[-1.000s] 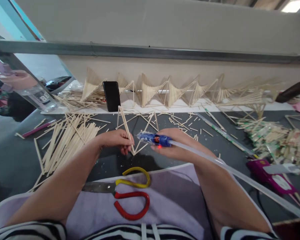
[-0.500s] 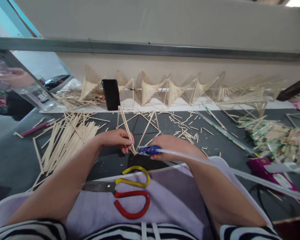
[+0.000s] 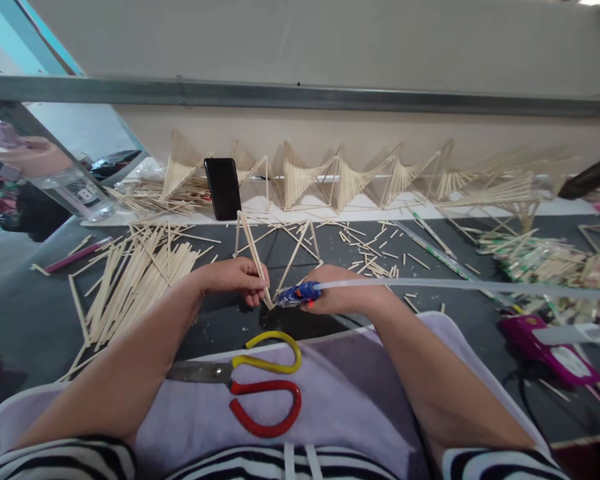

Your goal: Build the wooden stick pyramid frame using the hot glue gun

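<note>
My left hand [image 3: 247,280] pinches a pale wooden stick [image 3: 253,248] that belongs to a small stick frame [image 3: 294,253] standing on the dark tabletop. Wrapped around a blue glue gun [image 3: 298,293] is my right hand [image 3: 330,290], its fingers partly hidden behind the tool. The gun's nozzle points left at the frame's near lower corner, close beside my left fingertips. A long translucent glue stick [image 3: 430,285] runs out of the gun's back to the right. A red light glows on the gun's underside.
Scissors [image 3: 240,373] with yellow and red handles lie on the lilac cloth [image 3: 350,393] on my lap. Loose sticks [image 3: 130,287] spread at left. A phone [image 3: 223,189] leans behind the frame, before a row of twisted stick structures [image 3: 305,177]. A purple device [image 3: 550,350] sits at right.
My right hand has tilted the glue gun, so its back end and the trailing glue stick have risen. My left hand and the stick frame stay nearly in place.
</note>
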The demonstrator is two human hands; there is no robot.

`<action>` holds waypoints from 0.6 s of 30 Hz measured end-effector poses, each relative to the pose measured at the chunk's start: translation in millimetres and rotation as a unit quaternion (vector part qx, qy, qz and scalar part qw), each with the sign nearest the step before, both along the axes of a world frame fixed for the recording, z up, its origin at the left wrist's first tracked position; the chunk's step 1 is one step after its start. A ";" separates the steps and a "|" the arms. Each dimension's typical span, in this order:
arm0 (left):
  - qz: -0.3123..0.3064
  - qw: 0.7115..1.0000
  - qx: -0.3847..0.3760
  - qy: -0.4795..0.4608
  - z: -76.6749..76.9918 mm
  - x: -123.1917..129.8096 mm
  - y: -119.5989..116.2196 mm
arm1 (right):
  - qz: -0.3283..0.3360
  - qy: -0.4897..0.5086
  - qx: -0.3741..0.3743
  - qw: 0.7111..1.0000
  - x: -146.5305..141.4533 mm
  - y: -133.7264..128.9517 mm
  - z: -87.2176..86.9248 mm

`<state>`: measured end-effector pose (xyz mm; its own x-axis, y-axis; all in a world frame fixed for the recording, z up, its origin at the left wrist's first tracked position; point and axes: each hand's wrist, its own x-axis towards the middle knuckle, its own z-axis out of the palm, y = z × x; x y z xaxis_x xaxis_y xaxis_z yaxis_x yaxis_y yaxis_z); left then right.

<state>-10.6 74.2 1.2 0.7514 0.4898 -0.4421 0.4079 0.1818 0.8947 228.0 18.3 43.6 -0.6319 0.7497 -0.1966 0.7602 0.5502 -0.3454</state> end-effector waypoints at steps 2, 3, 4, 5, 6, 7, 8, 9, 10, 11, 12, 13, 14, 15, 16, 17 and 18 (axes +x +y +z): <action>0.002 1.000 0.000 -0.001 -0.7 -0.1 0.0 | 0.000 -0.008 -0.002 1.000 -0.7 1.4 -1.7; 0.003 1.000 0.000 -0.002 -1.0 -0.1 -0.1 | -0.001 -0.012 -0.007 1.000 -1.0 1.9 -2.3; 0.004 1.000 0.001 -0.002 -1.1 -0.1 -0.3 | -0.006 -0.017 -0.014 1.000 -1.0 2.2 -2.7; 0.005 1.000 0.000 -0.003 -1.0 0.0 -0.5 | -0.014 -0.023 -0.019 0.999 -0.9 2.2 -2.6; 0.006 1.000 -0.002 -0.004 -0.8 0.1 -0.8 | -0.020 -0.027 -0.023 0.999 -0.3 2.0 -2.0; 0.006 1.000 -0.004 -0.005 -0.5 0.2 -1.0 | -0.023 -0.029 -0.023 0.999 0.7 1.6 -0.9; 0.007 1.000 -0.005 -0.005 0.0 0.3 -1.3 | -0.020 -0.025 -0.021 0.999 2.2 1.1 0.7; 0.009 1.000 -0.004 -0.005 0.5 0.4 -1.5 | -0.011 -0.015 -0.019 1.000 4.2 0.6 2.9; 0.010 1.000 -0.003 -0.005 1.0 0.6 -1.7 | -0.003 -0.001 -0.020 1.000 6.7 0.1 5.5; 0.010 1.000 -0.001 -0.004 1.5 0.8 -1.8 | -0.001 0.015 -0.023 1.000 9.5 -0.3 8.3; 0.011 1.000 -0.001 -0.003 1.9 0.9 -1.9 | -0.004 0.033 -0.026 0.999 12.3 -0.6 11.2; 0.010 1.000 -0.003 -0.003 2.3 1.0 -1.9 | -0.011 0.054 -0.028 0.998 15.0 -0.8 13.9; 0.009 1.000 -0.007 -0.004 2.6 0.9 -1.8 | -0.019 0.077 -0.028 0.996 17.3 -0.9 16.4; 0.007 1.000 -0.010 -0.005 2.8 0.7 -1.7 | -0.031 0.100 -0.028 0.994 19.0 -1.1 18.3; 0.006 1.000 -0.011 -0.007 2.9 0.3 -1.6 | -0.050 0.123 -0.030 0.991 20.1 -1.2 19.5; 0.005 1.000 -0.009 -0.008 3.1 -0.3 -1.5 | -0.075 0.149 -0.035 0.985 20.6 -1.4 20.1; 0.004 1.000 -0.005 -0.007 3.2 -1.0 -1.5 | -0.109 0.178 -0.042 0.977 20.5 -1.5 19.9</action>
<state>-11.6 72.6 4.3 0.7535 0.4909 -0.4374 0.3946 0.1945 0.8980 248.5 16.7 63.6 -0.4991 0.8645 -0.0596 0.6797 0.3479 -0.6458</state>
